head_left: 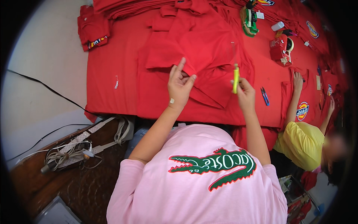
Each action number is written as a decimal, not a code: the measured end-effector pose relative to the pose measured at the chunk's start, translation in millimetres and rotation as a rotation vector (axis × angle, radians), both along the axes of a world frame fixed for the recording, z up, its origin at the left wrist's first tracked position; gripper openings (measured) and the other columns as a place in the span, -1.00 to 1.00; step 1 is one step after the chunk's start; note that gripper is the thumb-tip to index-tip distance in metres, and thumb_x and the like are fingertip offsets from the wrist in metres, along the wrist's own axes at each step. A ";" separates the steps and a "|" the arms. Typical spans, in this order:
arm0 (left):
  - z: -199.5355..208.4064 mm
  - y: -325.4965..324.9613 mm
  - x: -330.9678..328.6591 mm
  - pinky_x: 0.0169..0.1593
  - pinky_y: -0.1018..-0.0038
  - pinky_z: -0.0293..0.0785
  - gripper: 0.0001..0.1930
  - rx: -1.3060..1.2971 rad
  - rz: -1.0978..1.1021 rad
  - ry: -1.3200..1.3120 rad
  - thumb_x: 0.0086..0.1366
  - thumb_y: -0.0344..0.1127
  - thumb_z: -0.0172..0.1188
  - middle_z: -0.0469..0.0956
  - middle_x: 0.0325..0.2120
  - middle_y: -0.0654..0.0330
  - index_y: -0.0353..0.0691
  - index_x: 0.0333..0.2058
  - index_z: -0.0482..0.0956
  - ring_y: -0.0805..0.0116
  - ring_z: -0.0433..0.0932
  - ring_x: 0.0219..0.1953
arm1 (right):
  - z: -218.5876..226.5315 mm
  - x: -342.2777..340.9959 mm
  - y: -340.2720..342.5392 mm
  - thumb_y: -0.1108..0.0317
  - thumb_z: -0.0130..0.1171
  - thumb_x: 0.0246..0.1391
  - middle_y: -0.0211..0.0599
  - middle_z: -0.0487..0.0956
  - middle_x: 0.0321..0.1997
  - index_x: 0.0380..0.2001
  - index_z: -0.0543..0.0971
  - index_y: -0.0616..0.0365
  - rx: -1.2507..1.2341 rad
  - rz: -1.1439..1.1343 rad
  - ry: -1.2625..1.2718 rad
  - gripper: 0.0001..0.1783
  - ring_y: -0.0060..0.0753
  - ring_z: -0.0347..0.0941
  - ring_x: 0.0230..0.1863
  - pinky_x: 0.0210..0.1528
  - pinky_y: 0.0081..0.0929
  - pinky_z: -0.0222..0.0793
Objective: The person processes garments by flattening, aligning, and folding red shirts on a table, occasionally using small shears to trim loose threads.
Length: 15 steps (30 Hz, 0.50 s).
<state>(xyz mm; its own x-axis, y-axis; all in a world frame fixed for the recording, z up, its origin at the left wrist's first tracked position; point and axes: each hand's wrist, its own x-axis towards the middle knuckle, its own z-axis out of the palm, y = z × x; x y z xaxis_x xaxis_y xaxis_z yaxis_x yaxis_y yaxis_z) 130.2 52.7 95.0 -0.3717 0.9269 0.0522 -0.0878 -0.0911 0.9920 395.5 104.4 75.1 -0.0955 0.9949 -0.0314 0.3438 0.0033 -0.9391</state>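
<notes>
A red garment (209, 41) lies loosely folded in front of me on a red-covered table. My left hand (179, 84) is at its near left part, index finger stretched and thumb apart, with the thumb tip beside a raised fold. My right hand (245, 91) is closed around a yellow-handled tool (235, 79), held upright over the garment's right side. From its handle a thin metal part runs away from me; its exact kind is unclear. Blue thread snips (264, 96) lie on the table to the right of that hand.
Stacked red clothing (126, 9) lines the far side. A green tape dispenser (250, 22) and a red tape dispenser (280, 50) stand at the far right. A co-worker in a yellow top (302, 143) works at right. Bundled cables (69, 155) lie at lower left.
</notes>
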 end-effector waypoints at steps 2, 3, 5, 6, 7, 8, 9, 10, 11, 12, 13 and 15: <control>-14.2 -12.9 9.1 0.10 0.55 0.63 -0.19 -0.040 -0.138 0.039 0.26 -0.70 0.34 0.25 0.21 0.19 -0.26 0.48 0.31 0.47 0.53 0.00 | -4.3 29.9 6.2 0.32 0.30 0.27 -0.19 0.69 -0.45 -0.11 0.71 0.24 0.046 -0.128 -0.124 -0.77 -0.51 0.60 -0.42 -0.33 -0.40 0.45; -19.8 -20.5 14.4 0.09 0.51 0.64 -0.23 -0.090 -0.281 -0.005 0.27 -0.69 0.33 0.29 0.20 0.16 -0.23 0.45 0.36 0.43 0.55 0.01 | -6.5 52.0 10.6 0.26 0.31 0.27 -0.13 0.73 -0.39 -0.07 0.72 0.21 0.095 -0.180 -0.277 -0.72 -0.36 0.67 -0.38 -0.29 -0.31 0.50; -30.7 -36.7 21.9 0.06 0.45 0.65 -0.30 -0.195 -0.558 -0.089 0.28 -0.65 0.31 0.37 0.17 0.11 -0.18 0.40 0.45 0.35 0.59 0.02 | 9.2 87.5 19.1 0.09 0.33 0.23 -0.04 0.77 -0.25 0.00 0.73 0.12 -0.075 -0.228 -0.894 -0.60 0.00 0.74 -0.22 -0.17 -0.07 0.57; -41.7 -43.3 21.1 0.07 0.44 0.64 -0.36 -0.102 -0.594 0.171 0.28 -0.63 0.30 0.42 0.18 0.09 -0.18 0.35 0.51 0.32 0.60 0.03 | 6.7 108.5 18.3 0.06 0.34 0.21 -0.03 0.77 -0.22 0.01 0.73 0.11 -0.092 -0.253 -0.978 -0.57 0.06 0.73 -0.18 -0.13 -0.03 0.57; -54.3 -50.8 15.9 0.08 0.42 0.63 -0.42 -0.007 -0.617 0.432 0.29 -0.61 0.29 0.46 0.19 0.07 -0.18 0.30 0.56 0.29 0.62 0.04 | 2.2 127.9 18.2 0.03 0.34 0.19 -0.02 0.76 -0.19 0.02 0.73 0.09 -0.107 -0.274 -1.061 -0.55 0.11 0.71 -0.15 -0.10 0.01 0.57; -58.1 -55.6 10.3 0.09 0.41 0.62 -0.47 0.089 -0.630 0.693 0.29 -0.59 0.28 0.51 0.20 0.05 -0.18 0.25 0.61 0.26 0.63 0.05 | -0.8 141.4 18.3 0.00 0.35 0.17 -0.01 0.76 -0.16 0.03 0.73 0.07 -0.120 -0.291 -1.143 -0.52 0.17 0.70 -0.11 -0.07 0.05 0.58; -61.7 -60.6 5.6 0.10 0.43 0.61 -0.52 -0.008 -0.612 0.555 0.30 -0.60 0.27 0.54 0.21 0.06 -0.21 0.21 0.63 0.29 0.63 0.08 | -4.2 153.7 17.4 0.01 0.35 0.17 -0.01 0.76 -0.15 0.04 0.73 0.07 -0.137 -0.291 -1.143 -0.52 0.15 0.70 -0.10 -0.05 0.04 0.58; -59.8 -64.4 0.6 0.11 0.44 0.60 -0.56 -0.103 -0.596 0.419 0.31 -0.60 0.25 0.56 0.21 0.07 -0.23 0.16 0.66 0.32 0.62 0.11 | -5.3 163.3 14.6 0.03 0.36 0.17 -0.01 0.76 -0.14 0.05 0.72 0.06 -0.158 -0.295 -1.141 -0.53 0.13 0.71 -0.09 -0.03 0.04 0.58; -58.1 -67.2 -5.3 0.12 0.46 0.59 -0.60 -0.198 -0.577 0.282 0.32 -0.61 0.24 0.59 0.21 0.08 -0.26 0.12 0.69 0.35 0.61 0.14 | -6.8 171.7 13.6 0.05 0.36 0.16 -0.01 0.76 -0.13 0.06 0.72 0.05 -0.178 -0.298 -1.138 -0.53 0.11 0.71 -0.07 -0.01 0.03 0.58; -57.3 -69.2 -12.7 0.12 0.46 0.60 -0.65 -0.219 -0.518 0.250 0.34 -0.61 0.23 0.63 0.15 0.11 -0.27 0.08 0.71 0.34 0.65 0.08 | -9.6 178.7 14.5 0.09 0.39 0.14 -0.02 0.73 -0.02 0.08 0.69 0.06 -0.226 -0.294 -1.106 -0.52 0.11 0.69 -0.03 0.01 0.05 0.58; -61.5 -72.5 -20.6 0.11 0.46 0.60 -0.68 -0.242 -0.466 0.247 0.35 -0.60 0.22 0.66 0.09 0.10 -0.28 0.05 0.72 0.36 0.66 0.05 | -14.4 180.4 12.7 0.10 0.39 0.14 -0.03 0.72 0.00 0.07 0.68 0.07 -0.163 -0.296 -1.139 -0.52 0.11 0.69 -0.03 0.01 0.05 0.59; -64.4 -75.7 -37.1 0.11 0.48 0.59 -0.70 -0.306 -0.374 0.277 0.37 -0.61 0.22 0.67 -0.02 0.14 -0.29 0.03 0.73 0.39 0.68 -0.01 | -18.7 183.3 12.4 0.14 0.40 0.13 -0.05 0.69 0.03 0.06 0.66 0.10 -0.031 -0.304 -1.210 -0.53 0.12 0.68 -0.04 0.01 0.06 0.59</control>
<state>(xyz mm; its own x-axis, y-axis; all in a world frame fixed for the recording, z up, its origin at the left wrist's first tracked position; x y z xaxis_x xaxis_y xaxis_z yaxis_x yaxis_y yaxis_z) 93.1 -23.1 30.6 -0.0254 0.9813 -0.1907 0.2093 0.1918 0.9589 578.8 116.8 56.4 0.2448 0.9689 0.0376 0.9696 -0.2442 -0.0178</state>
